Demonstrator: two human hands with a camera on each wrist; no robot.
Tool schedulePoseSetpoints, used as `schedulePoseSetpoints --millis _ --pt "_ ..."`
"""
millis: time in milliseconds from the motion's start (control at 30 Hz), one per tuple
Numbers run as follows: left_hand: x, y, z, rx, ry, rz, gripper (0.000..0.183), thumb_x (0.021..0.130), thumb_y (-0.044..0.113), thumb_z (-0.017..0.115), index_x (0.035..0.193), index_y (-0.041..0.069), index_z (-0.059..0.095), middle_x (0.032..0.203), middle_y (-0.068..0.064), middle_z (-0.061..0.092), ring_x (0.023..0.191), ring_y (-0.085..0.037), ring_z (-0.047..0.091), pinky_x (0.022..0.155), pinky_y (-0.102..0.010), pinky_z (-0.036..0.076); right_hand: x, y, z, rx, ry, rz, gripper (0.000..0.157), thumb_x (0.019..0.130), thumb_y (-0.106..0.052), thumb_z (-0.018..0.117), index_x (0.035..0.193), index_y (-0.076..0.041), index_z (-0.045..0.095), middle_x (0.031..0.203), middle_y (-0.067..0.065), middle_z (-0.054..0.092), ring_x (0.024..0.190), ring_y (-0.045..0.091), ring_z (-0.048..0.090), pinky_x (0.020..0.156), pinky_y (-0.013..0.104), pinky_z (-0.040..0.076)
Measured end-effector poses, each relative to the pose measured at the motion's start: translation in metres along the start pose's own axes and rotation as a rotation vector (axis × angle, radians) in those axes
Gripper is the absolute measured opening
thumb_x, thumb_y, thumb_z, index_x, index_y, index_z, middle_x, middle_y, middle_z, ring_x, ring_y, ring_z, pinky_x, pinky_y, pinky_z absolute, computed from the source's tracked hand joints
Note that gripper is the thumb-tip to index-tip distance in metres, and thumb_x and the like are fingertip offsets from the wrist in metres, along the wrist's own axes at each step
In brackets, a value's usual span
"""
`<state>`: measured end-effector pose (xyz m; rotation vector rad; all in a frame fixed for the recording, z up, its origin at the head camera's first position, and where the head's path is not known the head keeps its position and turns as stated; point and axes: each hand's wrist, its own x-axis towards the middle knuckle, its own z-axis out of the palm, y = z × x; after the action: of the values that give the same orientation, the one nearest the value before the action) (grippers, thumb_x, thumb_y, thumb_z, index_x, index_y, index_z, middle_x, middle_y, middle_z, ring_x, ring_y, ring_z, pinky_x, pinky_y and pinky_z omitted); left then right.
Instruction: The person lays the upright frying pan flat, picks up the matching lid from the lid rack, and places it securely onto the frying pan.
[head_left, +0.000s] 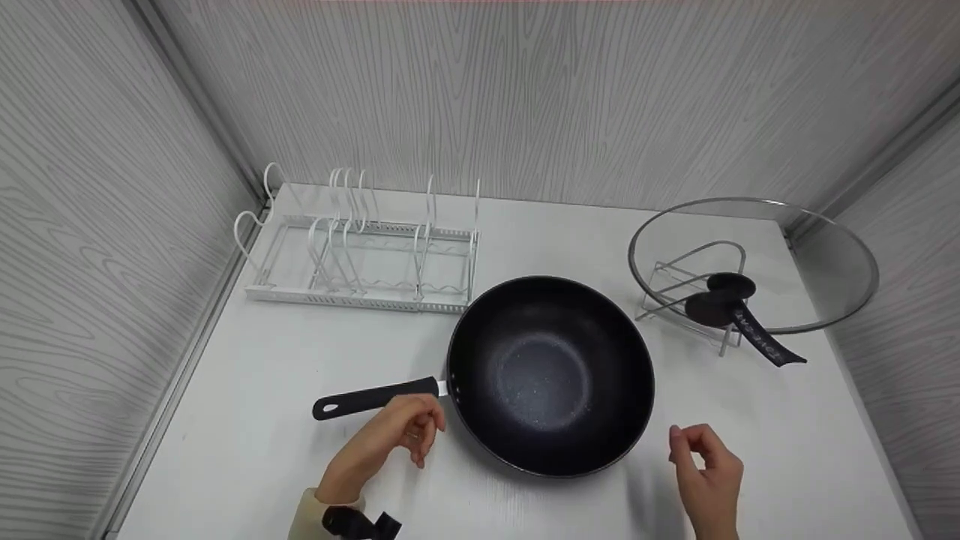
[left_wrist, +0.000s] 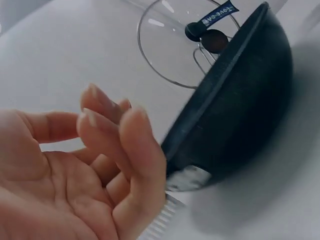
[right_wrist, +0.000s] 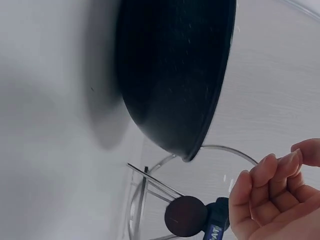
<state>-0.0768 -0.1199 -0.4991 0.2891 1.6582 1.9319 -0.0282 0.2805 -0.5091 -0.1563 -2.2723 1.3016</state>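
A black wok (head_left: 551, 375) sits on the white table, its inside facing up. Its black handle (head_left: 360, 402) points left. My left hand (head_left: 390, 439) hovers just in front of the handle near the wok's rim, fingers loosely curled. The left wrist view shows nothing in that palm. To the right of the wok, my right hand (head_left: 709, 472) is held apart from it. Its fingers bend loosely toward the thumb, and no object shows between them. The outer wall of the wok (right_wrist: 170, 65) fills the upper middle of the right wrist view.
A white wire rack (head_left: 360, 301) with several upright loops stands at the back left. At the right, a large glass lid (head_left: 825, 247) with a black knob handle (head_left: 765, 345) leans on a small wire stand (head_left: 725, 343). Grey wood-grain panels (head_left: 480, 97) enclose the table.
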Motion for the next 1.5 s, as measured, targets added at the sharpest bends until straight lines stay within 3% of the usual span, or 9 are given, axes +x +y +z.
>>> schedulePoseSetpoints --millis 167,333,433,600,767,967,1200,1367,1500 --pt "0.003 0.031 0.011 0.034 0.015 0.09 0.039 0.1 0.024 0.036 0.088 -0.007 0.054 0.058 -0.01 0.052 0.048 -0.019 0.051 0.048 -0.031 0.048 0.016 -0.019 -0.009 -0.026 0.016 -0.084 0.016 0.082 0.013 0.06 0.069 0.004 0.055 0.056 -0.001 0.052 0.052 0.003 0.048 0.062 0.009 0.042" --pt "0.01 0.059 0.023 0.035 -0.04 0.171 0.043 0.1 0.026 0.036 0.09 -0.013 0.05 0.061 -0.011 0.052 0.049 -0.02 0.05 0.048 -0.029 0.045 0.033 -0.006 -0.02 -0.054 0.027 -0.144 0.016 0.081 0.011 0.062 0.07 0.002 0.058 0.057 -0.001 0.053 0.055 0.001 0.047 0.064 0.009 0.041" --pt "0.017 0.075 0.03 0.04 -0.035 0.197 0.04 0.099 0.025 0.038 0.091 -0.013 0.049 0.065 -0.011 0.054 0.048 -0.02 0.049 0.047 -0.028 0.044 0.045 0.0 -0.029 -0.079 0.028 -0.181 0.015 0.082 0.008 0.063 0.07 0.0 0.058 0.059 -0.001 0.054 0.058 0.001 0.048 0.065 0.01 0.04" --pt "0.031 0.097 0.044 0.016 0.052 0.196 0.027 0.096 0.02 0.041 0.092 -0.005 0.051 0.071 -0.01 0.055 0.047 -0.019 0.049 0.048 -0.029 0.044 0.068 -0.004 -0.043 -0.111 0.057 -0.273 0.012 0.083 0.006 0.062 0.071 0.003 0.058 0.061 0.0 0.055 0.06 0.0 0.048 0.066 0.012 0.04" --pt "0.05 0.111 0.06 -0.065 0.203 0.206 0.02 0.092 0.017 0.041 0.097 0.001 0.05 0.086 -0.011 0.055 0.057 -0.02 0.052 0.059 -0.03 0.045 0.088 -0.008 -0.051 -0.111 0.108 -0.357 0.007 0.081 0.006 0.063 0.075 0.008 0.06 0.064 0.004 0.055 0.065 -0.002 0.048 0.067 0.016 0.038" --pt "0.081 0.117 0.081 -0.09 0.284 0.292 0.019 0.091 0.012 0.043 0.106 0.001 0.045 0.103 -0.014 0.051 0.079 -0.022 0.055 0.073 -0.032 0.044 0.104 -0.02 -0.051 -0.088 0.168 -0.446 0.009 0.081 0.003 0.062 0.079 0.012 0.061 0.071 0.018 0.057 0.074 -0.001 0.05 0.074 0.015 0.038" --pt "0.126 0.113 0.109 0.056 0.326 0.378 0.027 0.088 0.01 0.05 0.113 0.001 0.041 0.115 -0.012 0.041 0.09 -0.021 0.049 0.079 -0.029 0.041 0.114 -0.033 -0.048 -0.102 0.269 -0.475 0.01 0.078 0.005 0.059 0.083 0.014 0.06 0.077 0.023 0.056 0.076 0.01 0.051 0.074 0.016 0.038" --pt "0.156 0.105 0.123 0.231 0.372 0.333 0.032 0.086 0.018 0.052 0.115 0.011 0.04 0.12 -0.006 0.034 0.105 -0.021 0.039 0.095 -0.039 0.027 0.12 -0.023 -0.043 -0.116 0.334 -0.486 0.011 0.076 0.006 0.061 0.084 0.014 0.06 0.08 0.025 0.057 0.08 0.018 0.052 0.077 0.016 0.038" --pt "0.179 0.098 0.135 0.392 0.398 0.291 0.039 0.083 0.022 0.054 0.117 0.016 0.037 0.125 -0.001 0.028 0.11 -0.021 0.028 0.095 -0.045 0.018 0.125 -0.014 -0.039 -0.137 0.396 -0.5 0.013 0.076 0.002 0.061 0.084 0.013 0.06 0.084 0.027 0.057 0.084 0.035 0.052 0.081 0.02 0.036"
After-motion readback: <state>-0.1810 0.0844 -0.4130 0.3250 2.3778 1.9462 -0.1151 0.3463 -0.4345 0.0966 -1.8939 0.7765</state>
